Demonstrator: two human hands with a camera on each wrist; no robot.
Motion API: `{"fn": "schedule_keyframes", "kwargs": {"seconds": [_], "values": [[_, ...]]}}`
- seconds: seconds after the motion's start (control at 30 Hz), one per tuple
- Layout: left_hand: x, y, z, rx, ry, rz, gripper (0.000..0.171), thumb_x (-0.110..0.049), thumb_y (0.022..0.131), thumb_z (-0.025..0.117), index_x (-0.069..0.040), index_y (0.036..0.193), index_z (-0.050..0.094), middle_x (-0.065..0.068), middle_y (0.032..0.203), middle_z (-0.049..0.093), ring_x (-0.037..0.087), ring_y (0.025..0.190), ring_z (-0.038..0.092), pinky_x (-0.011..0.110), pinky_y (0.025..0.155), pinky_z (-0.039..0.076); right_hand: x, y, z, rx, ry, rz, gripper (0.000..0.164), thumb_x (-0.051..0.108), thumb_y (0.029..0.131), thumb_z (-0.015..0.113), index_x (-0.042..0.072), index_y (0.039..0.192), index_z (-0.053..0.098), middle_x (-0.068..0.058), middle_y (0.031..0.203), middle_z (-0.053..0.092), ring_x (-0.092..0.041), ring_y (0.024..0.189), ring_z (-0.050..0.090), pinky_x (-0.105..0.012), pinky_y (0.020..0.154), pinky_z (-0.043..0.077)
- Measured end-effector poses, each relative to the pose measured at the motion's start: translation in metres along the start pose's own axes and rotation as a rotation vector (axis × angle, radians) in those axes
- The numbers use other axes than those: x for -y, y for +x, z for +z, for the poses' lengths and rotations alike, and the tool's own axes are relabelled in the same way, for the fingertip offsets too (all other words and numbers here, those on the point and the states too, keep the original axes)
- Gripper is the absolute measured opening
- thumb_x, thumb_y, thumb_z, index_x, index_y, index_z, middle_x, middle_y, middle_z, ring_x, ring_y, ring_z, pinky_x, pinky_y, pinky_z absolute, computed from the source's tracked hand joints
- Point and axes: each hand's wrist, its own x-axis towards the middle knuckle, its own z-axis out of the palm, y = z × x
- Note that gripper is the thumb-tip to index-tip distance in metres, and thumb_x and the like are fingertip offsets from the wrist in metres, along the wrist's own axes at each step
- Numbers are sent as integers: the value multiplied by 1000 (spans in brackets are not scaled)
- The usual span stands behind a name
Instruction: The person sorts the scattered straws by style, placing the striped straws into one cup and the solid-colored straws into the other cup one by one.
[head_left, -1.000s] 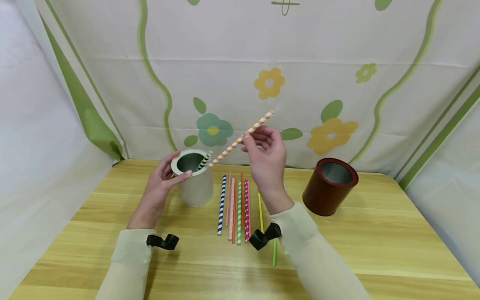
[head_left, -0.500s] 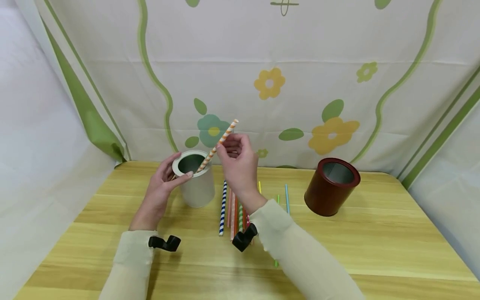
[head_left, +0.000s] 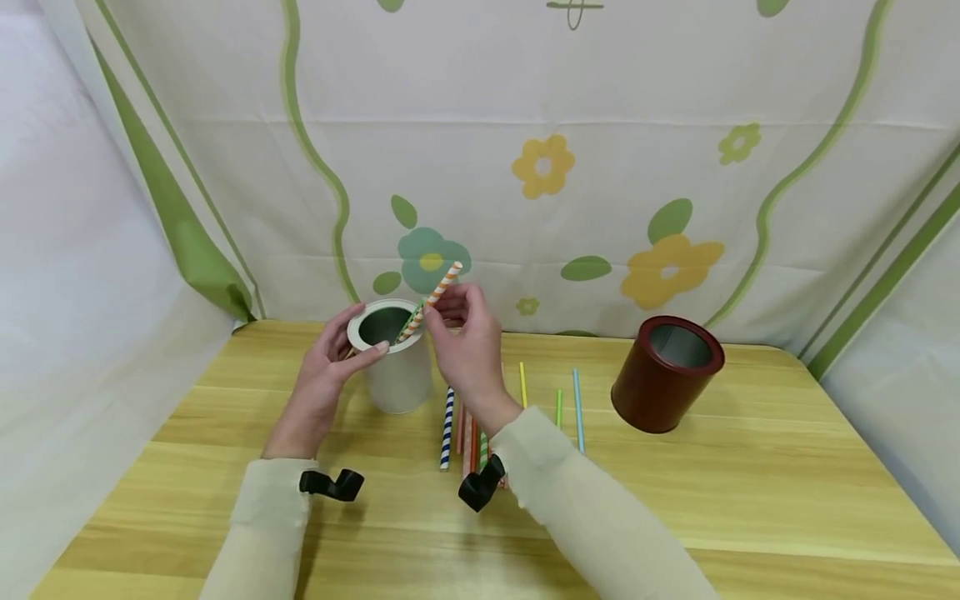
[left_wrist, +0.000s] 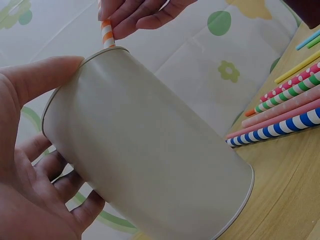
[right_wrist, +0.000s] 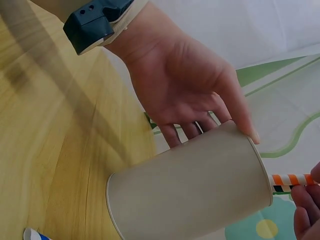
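1. While the white can point(head_left: 399, 383) stands near the far edge of the wooden table point(head_left: 787, 467), the red can point(head_left: 654, 392) is well apart on the right, with straws between them and a stretch of wood running from the red can to the right edge. The left hand point(head_left: 326, 358) grips the white can, thumb on its rim. The right hand point(head_left: 468, 342) pinches the orange-striped straw point(head_left: 441, 288), which slants with its lower end in the can's mouth. Two cans show; three thin straws, one yellow point(head_left: 522, 383), one green point(head_left: 558, 408) and one light blue point(head_left: 578, 408), lie apart from a bundle partly hidden by the right arm.

2. From the left wrist, wood shows beyond the white can's base, the blue-striped straw point(left_wrist: 275, 129) being the nearest. One thumb and four fingers of the left hand are round the can. Nine straws can be counted on the table.

3. From the right wrist, patterned cloth point(right_wrist: 285, 30) lies beyond the rim. The right fingers, cut by the picture's edge, close on the orange-striped straw; one dark-striped straw point(right_wrist: 282, 189) sits just beside it.
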Motion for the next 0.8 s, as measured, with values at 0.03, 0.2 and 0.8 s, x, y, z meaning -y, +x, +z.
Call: {"fn": "schedule_keyframes", "kwargs": {"seconds": [0.03,0.2,0.8], "values": [[0,0,0,0,0,1,81,-20,101,77,-26,169,35,4,172,43,17,149,43,44,127,29,0,0,0,1,1,3,23,9,103,69,4,123,62,-13,118,73,-23,105,70,-33,96,57],[0,1,0,2,0,5,81,-19,100,78,-26,169,35,4,173,41,19,151,42,47,130,27,1,-1,-1,-11,10,3,23,11,102,71,5,122,62,-10,116,73,-20,104,69,-32,97,57],[1,1,-1,-2,5,6,81,-18,100,77,-25,168,35,5,172,42,20,153,41,47,131,27,-6,-4,4,27,-66,62,22,11,98,77,8,116,66,-7,111,75,-19,98,72,-29,88,57]]}}
